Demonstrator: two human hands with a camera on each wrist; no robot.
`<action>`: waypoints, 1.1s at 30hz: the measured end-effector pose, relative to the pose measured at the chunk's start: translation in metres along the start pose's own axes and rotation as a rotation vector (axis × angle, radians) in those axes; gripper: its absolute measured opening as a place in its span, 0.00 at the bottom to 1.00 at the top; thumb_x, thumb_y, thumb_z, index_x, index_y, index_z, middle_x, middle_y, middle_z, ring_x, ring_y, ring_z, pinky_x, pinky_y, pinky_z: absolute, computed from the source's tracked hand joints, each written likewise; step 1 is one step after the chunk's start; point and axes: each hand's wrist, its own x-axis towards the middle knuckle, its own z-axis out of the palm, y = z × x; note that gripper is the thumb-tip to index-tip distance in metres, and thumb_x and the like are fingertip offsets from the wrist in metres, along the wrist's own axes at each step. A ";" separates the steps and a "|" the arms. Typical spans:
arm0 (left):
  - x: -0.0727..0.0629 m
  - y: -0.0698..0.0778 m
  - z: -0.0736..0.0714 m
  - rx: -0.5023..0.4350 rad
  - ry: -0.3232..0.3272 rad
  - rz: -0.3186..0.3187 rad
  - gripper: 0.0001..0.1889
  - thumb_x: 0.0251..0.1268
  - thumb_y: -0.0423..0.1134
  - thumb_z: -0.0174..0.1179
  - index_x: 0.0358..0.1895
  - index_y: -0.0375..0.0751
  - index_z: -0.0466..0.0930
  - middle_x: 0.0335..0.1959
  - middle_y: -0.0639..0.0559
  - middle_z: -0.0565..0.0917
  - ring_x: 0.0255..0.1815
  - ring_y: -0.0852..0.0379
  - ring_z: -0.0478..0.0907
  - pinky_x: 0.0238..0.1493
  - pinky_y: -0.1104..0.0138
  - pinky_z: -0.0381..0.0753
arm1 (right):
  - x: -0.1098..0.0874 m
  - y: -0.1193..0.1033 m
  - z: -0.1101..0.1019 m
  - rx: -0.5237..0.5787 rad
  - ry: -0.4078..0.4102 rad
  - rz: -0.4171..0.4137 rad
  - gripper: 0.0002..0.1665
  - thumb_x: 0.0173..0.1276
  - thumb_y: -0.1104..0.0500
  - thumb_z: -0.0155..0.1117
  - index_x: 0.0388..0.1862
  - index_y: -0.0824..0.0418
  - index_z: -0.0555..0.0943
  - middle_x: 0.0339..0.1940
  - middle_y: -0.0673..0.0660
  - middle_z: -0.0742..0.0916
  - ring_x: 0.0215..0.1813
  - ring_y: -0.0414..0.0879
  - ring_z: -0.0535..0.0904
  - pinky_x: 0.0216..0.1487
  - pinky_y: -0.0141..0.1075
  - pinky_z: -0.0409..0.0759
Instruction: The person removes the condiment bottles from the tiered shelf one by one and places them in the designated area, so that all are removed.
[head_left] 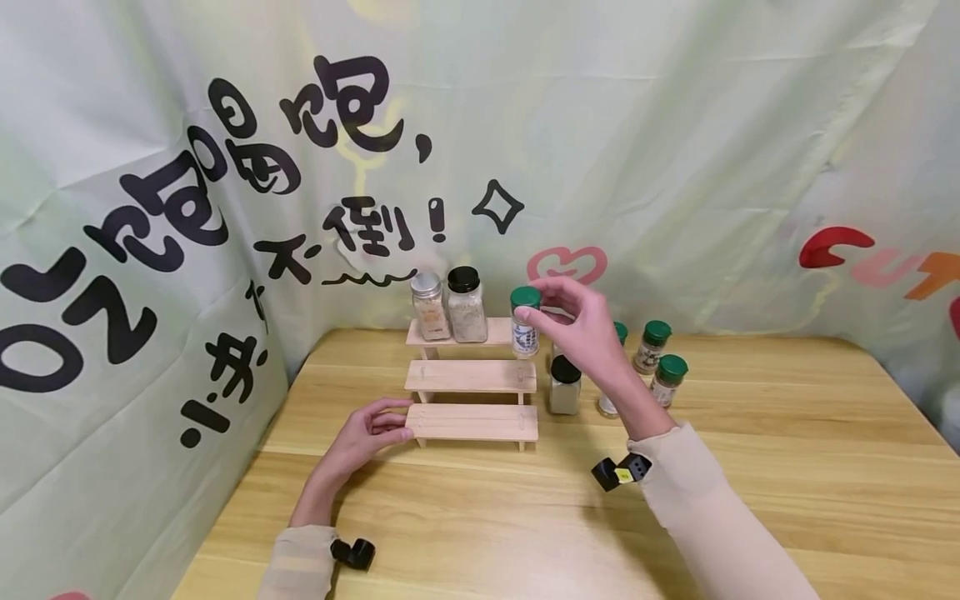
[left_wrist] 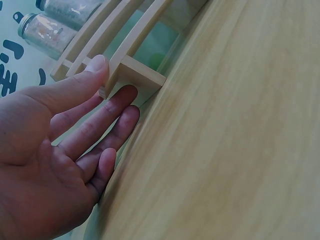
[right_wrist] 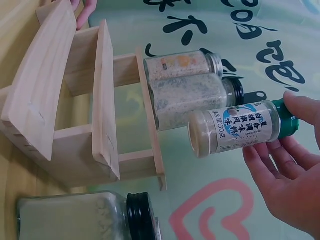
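**Right hand (head_left: 588, 329) grasping green-capped bottle (right_wrist: 240, 127) at the rack (head_left: 471, 422)**

From my remote station, I read the following conditions.

Right side: The head view shows me thumb and fingers clasping the bottle at its green cap. The bottle is held close to upright, near the right end of the top step; the right wrist view shows me its base apart from the board.

Left side: I see the left hand (head_left: 367, 435) gripping the left end of the lowest step, thumb against the board.

Surroundings: On the top step I count a silver-lidded jar (head_left: 430, 312) and, just beside it, a black-lidded jar (head_left: 467, 310). On the table (head_left: 787, 467), right of the rack, I locate a second black-lidded jar (head_left: 565, 393) and three more green-capped bottles (head_left: 652, 348), one partly hidden by the right forearm.
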 end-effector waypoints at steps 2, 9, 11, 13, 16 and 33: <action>0.000 0.000 0.000 -0.001 0.002 -0.005 0.27 0.66 0.32 0.70 0.67 0.33 0.76 0.54 0.34 0.85 0.52 0.55 0.84 0.52 0.69 0.82 | -0.004 -0.001 -0.001 0.009 0.000 -0.001 0.24 0.67 0.55 0.76 0.59 0.62 0.83 0.49 0.58 0.87 0.53 0.47 0.84 0.59 0.39 0.81; -0.001 0.000 0.001 0.000 0.005 -0.018 0.27 0.66 0.33 0.71 0.67 0.34 0.76 0.54 0.35 0.85 0.52 0.53 0.85 0.52 0.68 0.82 | -0.020 -0.007 -0.007 0.024 0.024 0.005 0.22 0.67 0.56 0.76 0.58 0.60 0.83 0.49 0.57 0.86 0.53 0.47 0.84 0.57 0.35 0.82; -0.001 0.000 0.000 0.004 0.005 -0.022 0.28 0.66 0.33 0.71 0.68 0.35 0.76 0.54 0.35 0.85 0.52 0.54 0.84 0.52 0.68 0.82 | -0.026 -0.008 -0.009 0.020 0.033 0.007 0.23 0.67 0.56 0.77 0.58 0.60 0.83 0.48 0.57 0.86 0.52 0.47 0.84 0.56 0.34 0.82; -0.001 0.001 0.000 0.001 0.005 -0.023 0.28 0.66 0.33 0.71 0.68 0.34 0.76 0.54 0.35 0.85 0.53 0.54 0.84 0.52 0.69 0.81 | -0.032 -0.008 -0.011 0.022 0.038 0.010 0.23 0.66 0.55 0.77 0.58 0.60 0.83 0.48 0.57 0.86 0.52 0.48 0.84 0.56 0.34 0.82; -0.001 0.001 -0.001 0.000 0.006 -0.024 0.28 0.66 0.33 0.71 0.68 0.34 0.76 0.55 0.35 0.85 0.53 0.55 0.84 0.52 0.69 0.81 | -0.040 -0.009 -0.014 0.036 0.034 0.018 0.22 0.66 0.55 0.77 0.57 0.59 0.83 0.48 0.57 0.86 0.51 0.49 0.83 0.56 0.34 0.82; -0.002 0.005 0.001 0.009 0.012 -0.047 0.28 0.66 0.34 0.71 0.68 0.34 0.75 0.54 0.36 0.85 0.52 0.55 0.84 0.52 0.69 0.81 | -0.077 0.005 -0.022 0.068 0.056 0.029 0.21 0.65 0.65 0.76 0.57 0.62 0.83 0.49 0.59 0.84 0.52 0.49 0.83 0.55 0.35 0.83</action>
